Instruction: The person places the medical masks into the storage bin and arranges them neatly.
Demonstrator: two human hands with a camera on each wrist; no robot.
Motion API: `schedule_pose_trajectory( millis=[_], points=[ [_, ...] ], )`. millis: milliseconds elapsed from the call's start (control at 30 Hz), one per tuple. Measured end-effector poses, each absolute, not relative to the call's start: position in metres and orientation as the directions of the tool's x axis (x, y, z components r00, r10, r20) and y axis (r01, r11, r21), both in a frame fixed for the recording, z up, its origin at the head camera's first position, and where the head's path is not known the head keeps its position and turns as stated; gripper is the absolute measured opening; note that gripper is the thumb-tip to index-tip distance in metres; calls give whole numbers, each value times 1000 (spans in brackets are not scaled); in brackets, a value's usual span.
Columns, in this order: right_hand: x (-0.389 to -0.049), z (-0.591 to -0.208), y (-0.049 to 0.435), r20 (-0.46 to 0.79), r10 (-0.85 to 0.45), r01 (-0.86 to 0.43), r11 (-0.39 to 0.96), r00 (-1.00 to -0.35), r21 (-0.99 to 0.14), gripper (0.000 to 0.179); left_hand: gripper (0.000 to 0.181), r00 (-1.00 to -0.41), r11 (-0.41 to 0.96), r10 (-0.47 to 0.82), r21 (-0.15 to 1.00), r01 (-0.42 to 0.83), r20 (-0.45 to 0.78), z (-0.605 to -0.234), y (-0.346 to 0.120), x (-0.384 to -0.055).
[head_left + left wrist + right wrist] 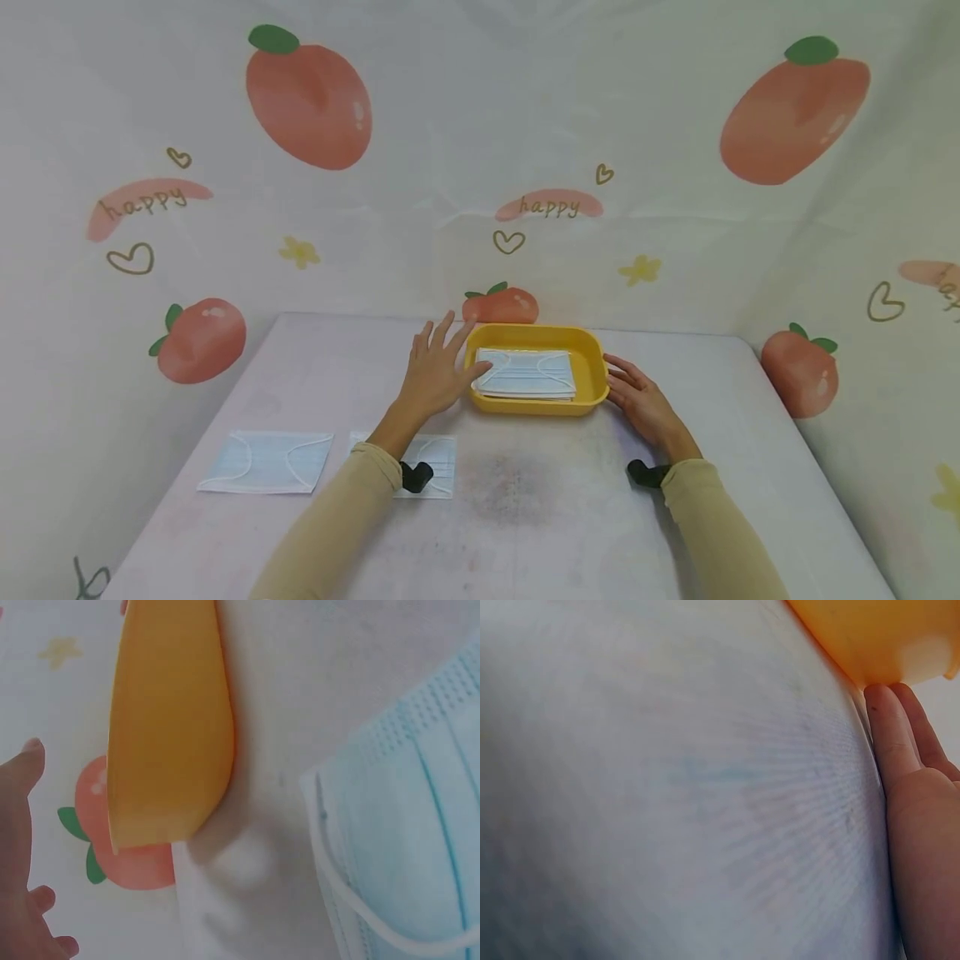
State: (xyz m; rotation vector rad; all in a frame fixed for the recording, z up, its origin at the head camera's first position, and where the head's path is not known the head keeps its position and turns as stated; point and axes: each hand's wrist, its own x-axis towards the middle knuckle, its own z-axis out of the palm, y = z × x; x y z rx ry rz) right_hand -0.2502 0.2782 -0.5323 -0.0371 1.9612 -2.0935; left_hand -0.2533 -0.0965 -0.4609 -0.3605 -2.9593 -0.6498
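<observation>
A yellow tray [540,407] sits toward the back of the table, with light blue face masks [525,372] stacked flat inside it. Beside its left end, my left hand [435,377] is raised with fingers spread and nothing held. The left wrist view shows a gap between that hand [19,855] and the tray's wall [169,727]. At the other end, my right hand [643,407] has its fingers extended along the tray's side. Its fingertips appear to touch the yellow wall [892,637] low down in the right wrist view.
One face mask [266,462] lies flat at the table's left. Another mask [438,467] lies partly under my left forearm. A white curtain [435,125] with printed fruit hangs behind the table. Black wrist mounts [416,477] stick out from both sleeves.
</observation>
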Motion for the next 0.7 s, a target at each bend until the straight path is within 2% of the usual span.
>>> schedule_pose_trajectory(
  millis=[700],
  points=[
    [-250, -531, 278, -157, -229, 174, -58, -961, -983, 67, 83, -982, 861, 155, 472, 187, 107, -472, -144, -217]
  ],
)
